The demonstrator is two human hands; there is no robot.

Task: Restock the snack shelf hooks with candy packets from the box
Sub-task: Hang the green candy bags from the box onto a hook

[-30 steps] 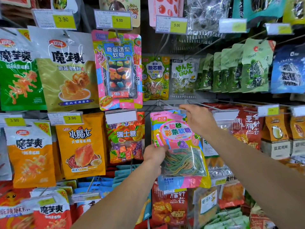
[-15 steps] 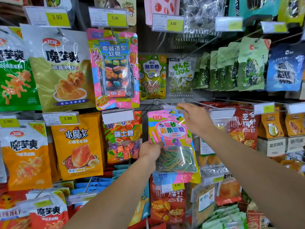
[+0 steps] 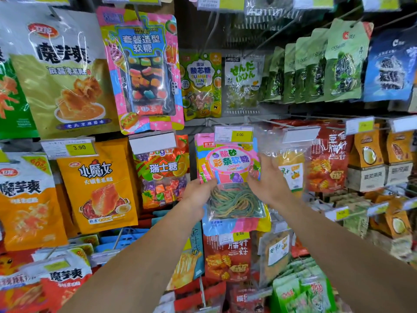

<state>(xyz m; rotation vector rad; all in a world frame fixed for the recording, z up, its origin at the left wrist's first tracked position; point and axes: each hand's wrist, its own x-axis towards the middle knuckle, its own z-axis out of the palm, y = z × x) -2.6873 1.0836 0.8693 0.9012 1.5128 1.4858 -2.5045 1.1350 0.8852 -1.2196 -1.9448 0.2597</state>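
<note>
A packed snack shelf wall fills the frame, and at centre the candy packet hangs under its 5.00 price tag. Left hand pinches its left edge, right hand curls round the right edge, both grips closed on it. Best to level it gently; whether it's fully seated on the hook seems likely, but the tag hides it.

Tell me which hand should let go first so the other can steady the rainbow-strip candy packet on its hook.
Probably the left hand: it only pinches the candy packet at its lower left edge. The right hand sits higher on the right edge, nearer the price tag, so it steadies better.
</note>
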